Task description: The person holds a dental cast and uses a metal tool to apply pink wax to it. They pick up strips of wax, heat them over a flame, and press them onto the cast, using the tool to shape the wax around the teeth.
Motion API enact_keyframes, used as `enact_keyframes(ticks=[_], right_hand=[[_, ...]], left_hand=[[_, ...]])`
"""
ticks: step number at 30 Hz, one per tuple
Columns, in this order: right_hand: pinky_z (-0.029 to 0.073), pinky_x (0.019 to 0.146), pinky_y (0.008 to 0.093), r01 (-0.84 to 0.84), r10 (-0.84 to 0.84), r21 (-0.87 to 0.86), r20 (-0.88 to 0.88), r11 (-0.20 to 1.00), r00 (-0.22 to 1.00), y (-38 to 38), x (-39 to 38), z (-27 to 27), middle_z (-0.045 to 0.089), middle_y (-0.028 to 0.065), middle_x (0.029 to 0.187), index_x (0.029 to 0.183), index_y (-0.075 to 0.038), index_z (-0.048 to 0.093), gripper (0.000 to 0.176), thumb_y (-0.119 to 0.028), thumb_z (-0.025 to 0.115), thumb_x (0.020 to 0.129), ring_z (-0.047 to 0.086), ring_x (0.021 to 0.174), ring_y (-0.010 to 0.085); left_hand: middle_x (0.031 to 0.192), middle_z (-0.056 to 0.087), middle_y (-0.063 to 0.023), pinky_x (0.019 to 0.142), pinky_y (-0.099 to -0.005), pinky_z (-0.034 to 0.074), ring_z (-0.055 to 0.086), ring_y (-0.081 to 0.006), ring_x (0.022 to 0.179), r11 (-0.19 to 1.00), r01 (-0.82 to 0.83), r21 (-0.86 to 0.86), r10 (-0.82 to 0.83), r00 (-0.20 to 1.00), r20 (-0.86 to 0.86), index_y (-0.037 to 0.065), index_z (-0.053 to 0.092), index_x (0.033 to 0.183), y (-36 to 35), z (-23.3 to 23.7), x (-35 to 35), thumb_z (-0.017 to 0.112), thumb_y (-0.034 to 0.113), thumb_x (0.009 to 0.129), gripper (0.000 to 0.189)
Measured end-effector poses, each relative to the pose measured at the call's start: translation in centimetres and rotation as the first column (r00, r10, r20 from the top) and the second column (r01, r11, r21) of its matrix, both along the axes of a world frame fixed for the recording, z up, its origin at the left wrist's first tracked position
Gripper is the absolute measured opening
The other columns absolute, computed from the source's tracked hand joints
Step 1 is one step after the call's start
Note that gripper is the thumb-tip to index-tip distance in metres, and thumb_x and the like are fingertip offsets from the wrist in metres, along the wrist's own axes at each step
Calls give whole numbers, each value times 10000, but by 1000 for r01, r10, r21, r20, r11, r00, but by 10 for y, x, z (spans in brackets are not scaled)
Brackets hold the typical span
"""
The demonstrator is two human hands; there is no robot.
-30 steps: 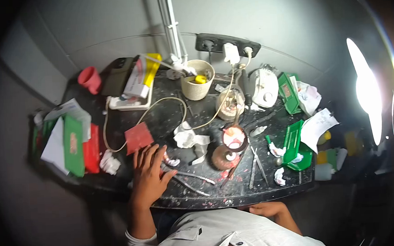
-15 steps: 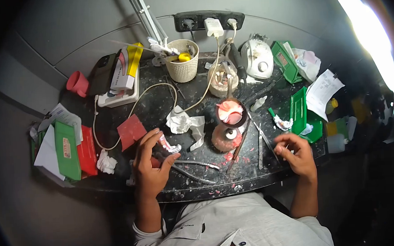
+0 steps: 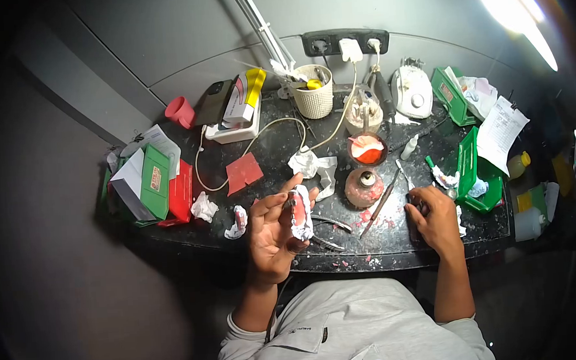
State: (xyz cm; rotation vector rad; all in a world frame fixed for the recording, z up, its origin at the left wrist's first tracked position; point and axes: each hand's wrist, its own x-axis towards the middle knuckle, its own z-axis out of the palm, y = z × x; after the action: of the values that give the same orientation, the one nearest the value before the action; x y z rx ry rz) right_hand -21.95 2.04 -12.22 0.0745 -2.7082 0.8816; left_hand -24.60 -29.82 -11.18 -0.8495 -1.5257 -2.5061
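My left grip [image 3: 270, 241] is clamped on the dental cast [image 3: 300, 213], lengthwise away from me; can't tell my right grip [image 3: 437, 219].

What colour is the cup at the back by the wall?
The cup is pinkish red all over its visible outside, best seen in the head view.

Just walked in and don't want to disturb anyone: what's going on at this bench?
A person's left hand holds up a white model with pink on it, likely dental. The right hand is down by a slim metal tool; its grip is unclear. A similar model lies on the bench; a dark pan holds pink and red material.
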Motion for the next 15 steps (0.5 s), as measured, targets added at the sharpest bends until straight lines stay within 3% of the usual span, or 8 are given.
enact_keyframes(ticks=[3,4,8,11,12,15], right_hand=[[533,644,396,63,-63,10,-31,998,998,0,2,-6,671,142,840,1032,-18,697,248,-38,768,795,666,686,296],[533,644,396,67,-66,12,-32,998,997,0,2,-10,671,142,840,1032,-18,697,248,-38,768,795,666,686,296],[535,684,433,88,-79,37,-193,995,978,5,1,-21,682,184,841,1019,-4,689,221,-12,716,799,680,746,357],[538,725,439,86,-82,8,-228,996,970,5,1,-17,698,199,885,1009,2,682,175,4,673,834,691,793,373],[541,734,432,93,-102,-51,-249,994,963,2,1,-12,698,199,889,1003,9,677,156,13,657,848,694,795,368],[545,740,403,89,-125,-130,-300,987,946,5,-2,-9,690,182,914,1026,19,654,143,33,611,890,691,777,338]], left_hand=[[1552,375,-322,1131,-477,444,542,-392,1340,992,-68,-102,61,996,-69,92,373,1451,7,-2,0,833,-6,801,803],[1515,439,-287,1099,-435,465,589,-314,1275,982,-141,-128,133,989,-65,66,396,1439,12,-5,1,850,-50,758,826],[1481,481,-250,1087,-405,465,588,-269,1247,954,-213,-211,195,975,-106,39,396,1434,25,-6,3,860,-78,719,861],[1446,509,-161,965,-306,487,588,-162,1129,905,-241,-350,206,969,-136,-25,453,1445,28,-6,8,861,-50,749,807],[1412,528,-130,923,-282,482,588,-137,1099,908,-268,-322,247,963,-107,-37,493,1433,31,-7,10,874,-30,743,789],[1410,529,-144,934,-289,492,595,-147,1113,889,-297,-349,263,954,-144,-46,490,1432,31,-8,13,879,-26,737,796]])
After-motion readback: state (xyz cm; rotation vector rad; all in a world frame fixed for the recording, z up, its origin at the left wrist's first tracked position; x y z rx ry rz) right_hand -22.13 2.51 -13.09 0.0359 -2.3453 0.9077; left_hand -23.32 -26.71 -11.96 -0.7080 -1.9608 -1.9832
